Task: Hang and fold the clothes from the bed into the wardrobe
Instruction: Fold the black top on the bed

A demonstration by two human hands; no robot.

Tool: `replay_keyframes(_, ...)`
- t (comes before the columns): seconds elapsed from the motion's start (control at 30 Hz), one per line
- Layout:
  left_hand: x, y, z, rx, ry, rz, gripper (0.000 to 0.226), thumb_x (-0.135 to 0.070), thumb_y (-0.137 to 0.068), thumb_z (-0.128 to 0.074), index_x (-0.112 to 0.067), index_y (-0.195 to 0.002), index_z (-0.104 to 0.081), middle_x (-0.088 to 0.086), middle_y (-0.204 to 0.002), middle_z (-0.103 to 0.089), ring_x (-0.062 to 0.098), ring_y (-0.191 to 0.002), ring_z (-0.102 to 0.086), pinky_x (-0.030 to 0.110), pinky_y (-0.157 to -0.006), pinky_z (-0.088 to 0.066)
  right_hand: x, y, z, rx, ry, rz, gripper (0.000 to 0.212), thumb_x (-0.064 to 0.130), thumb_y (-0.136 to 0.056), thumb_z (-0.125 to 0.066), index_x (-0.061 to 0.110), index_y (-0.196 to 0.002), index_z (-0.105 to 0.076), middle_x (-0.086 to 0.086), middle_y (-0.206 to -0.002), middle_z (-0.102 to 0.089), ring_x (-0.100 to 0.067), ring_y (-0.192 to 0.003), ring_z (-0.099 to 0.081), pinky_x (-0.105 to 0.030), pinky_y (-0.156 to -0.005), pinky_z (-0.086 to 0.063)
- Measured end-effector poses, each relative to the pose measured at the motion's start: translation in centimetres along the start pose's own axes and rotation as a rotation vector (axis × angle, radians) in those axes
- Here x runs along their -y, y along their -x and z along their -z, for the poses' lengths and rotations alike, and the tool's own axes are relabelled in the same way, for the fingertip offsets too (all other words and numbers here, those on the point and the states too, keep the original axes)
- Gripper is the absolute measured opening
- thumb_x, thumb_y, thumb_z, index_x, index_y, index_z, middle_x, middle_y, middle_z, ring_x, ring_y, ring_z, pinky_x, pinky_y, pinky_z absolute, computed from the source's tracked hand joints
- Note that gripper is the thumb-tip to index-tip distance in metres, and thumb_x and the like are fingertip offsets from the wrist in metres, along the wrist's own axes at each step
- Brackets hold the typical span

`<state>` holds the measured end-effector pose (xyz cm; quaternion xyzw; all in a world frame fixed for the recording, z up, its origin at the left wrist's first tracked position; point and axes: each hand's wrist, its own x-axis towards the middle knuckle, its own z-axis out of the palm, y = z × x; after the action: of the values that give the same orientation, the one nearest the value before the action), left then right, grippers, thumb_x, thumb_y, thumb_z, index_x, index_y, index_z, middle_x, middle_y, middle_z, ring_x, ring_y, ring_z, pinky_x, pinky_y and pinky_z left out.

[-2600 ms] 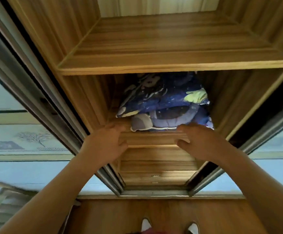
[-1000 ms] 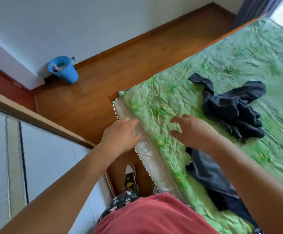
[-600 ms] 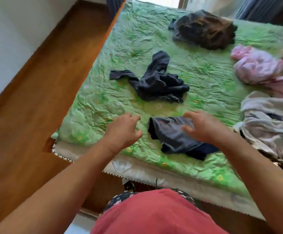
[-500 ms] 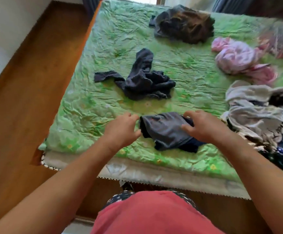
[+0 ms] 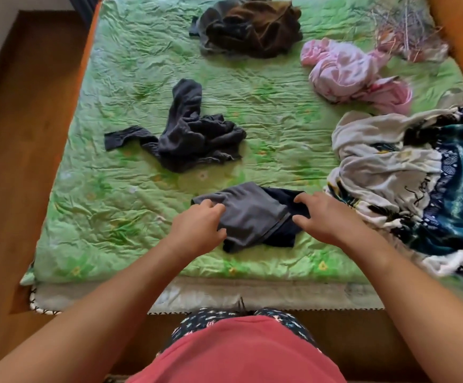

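A folded grey and navy garment (image 5: 252, 214) lies near the front edge of the green bed cover (image 5: 114, 203). My left hand (image 5: 197, 230) is at the garment's left edge, with its fingers curled onto the grey cloth and the thumb against it. My right hand (image 5: 324, 217) hovers at the garment's navy right side, fingers spread and bent, the fingertips just touching the dark cloth. The wardrobe is out of view.
More clothes lie on the bed: a crumpled dark grey piece (image 5: 191, 139) in the middle, a brown heap (image 5: 252, 26) at the back, a pink bundle (image 5: 349, 70), and a white and blue pile (image 5: 390, 167) at the right. Wooden floor (image 5: 9, 161) runs along the left.
I turned from the wardrobe shelf to the bed. Both hands dropped onto the folded grey garment, and the left hand's fingers now curl on its edge.
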<state>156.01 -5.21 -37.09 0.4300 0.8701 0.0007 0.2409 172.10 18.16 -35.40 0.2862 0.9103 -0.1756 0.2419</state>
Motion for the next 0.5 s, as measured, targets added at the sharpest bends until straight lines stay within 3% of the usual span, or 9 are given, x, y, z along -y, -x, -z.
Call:
replay_keyframes(0.23, -0.9, -7.3, -5.8, 0.172, -0.012, 0.036, 0.035, -0.038, -0.089, -0.055, -0.018, -0.118, -0.05, 0.007, -0.116, -0.051, 0.033, -0.107, -0.056, 0.042, -0.074, -0.052, -5.4, -9.3, -3.8, 0.126, 0.046, -0.03, 0.045, 0.045, -0.096, -0.052, 0.024, -0.136, -0.045, -0.011, -0.128, -0.053, -0.035, -0.112, -0.058, -0.048, -0.088, -0.053)
replay_keyframes(0.37, -1.2, -12.8, -11.0, 0.269, -0.027, 0.029, 0.033, -0.033, -0.088, -0.056, -0.018, -0.117, -0.051, 0.008, -0.118, -0.05, 0.033, -0.11, -0.056, 0.038, -0.069, -0.041, -7.0, -15.0, -8.6, 0.192, 0.05, -0.044, 0.043, 0.042, -0.097, -0.051, 0.021, -0.133, -0.044, -0.012, -0.127, -0.051, -0.038, -0.112, -0.056, -0.049, -0.086, -0.053)
replay_keyframes(0.5, -0.8, -18.0, -17.4, 0.37, -0.04, -0.01, 0.03, -0.03, -0.091, -0.055, -0.019, -0.118, -0.05, 0.008, -0.118, -0.046, 0.033, -0.11, -0.052, 0.041, -0.07, -0.046, -8.4, -19.9, -14.8, 0.239, 0.033, -0.042, 0.04, 0.035, -0.096, -0.052, 0.018, -0.132, -0.045, -0.014, -0.125, -0.046, -0.04, -0.114, -0.051, -0.05, -0.089, -0.051)
